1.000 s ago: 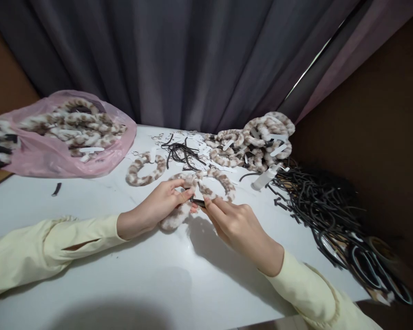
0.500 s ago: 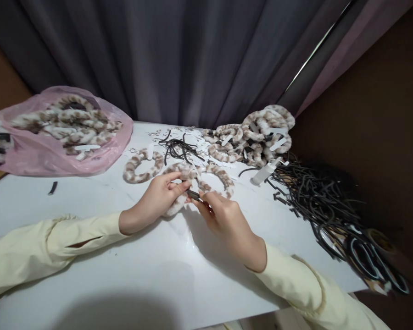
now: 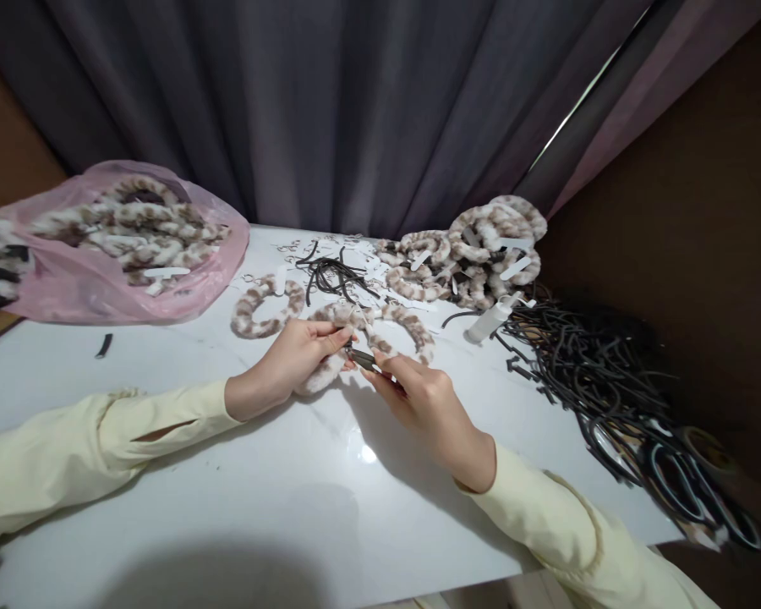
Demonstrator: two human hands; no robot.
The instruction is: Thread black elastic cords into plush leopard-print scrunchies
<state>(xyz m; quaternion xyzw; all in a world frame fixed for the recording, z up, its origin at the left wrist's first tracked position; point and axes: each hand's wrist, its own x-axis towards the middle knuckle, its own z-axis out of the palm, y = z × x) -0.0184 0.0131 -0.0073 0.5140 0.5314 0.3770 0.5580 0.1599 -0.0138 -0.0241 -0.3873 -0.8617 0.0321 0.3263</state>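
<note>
My left hand [image 3: 298, 355] pinches a fluffy brown-and-white strap [image 3: 322, 378], bent into a loop on the white table. Closed around a small dark tool [image 3: 363, 360], perhaps pliers, is my right hand [image 3: 422, 393]. The tool's tip meets the strap's end by my left fingertips; the contact itself is partly hidden. Just beyond my right fingers lies another fluffy strap [image 3: 412, 330] bent in a curve. To the left of these rests a fluffy loop [image 3: 254, 326] with a metal ring and a white tag.
A pink plastic bag [image 3: 212, 292] full of fluffy straps sits at the left. Black cords [image 3: 330, 275] and small metal clasps lie at centre back. Right of them are piled fluffy straps [image 3: 500, 224], a white bottle [image 3: 489, 320] and a heap of black tubing [image 3: 589, 364].
The view has shifted slightly, moving everything a little to the right. Both hands keep their grip at the strap's end, and the dark tool shows slightly more between them.
</note>
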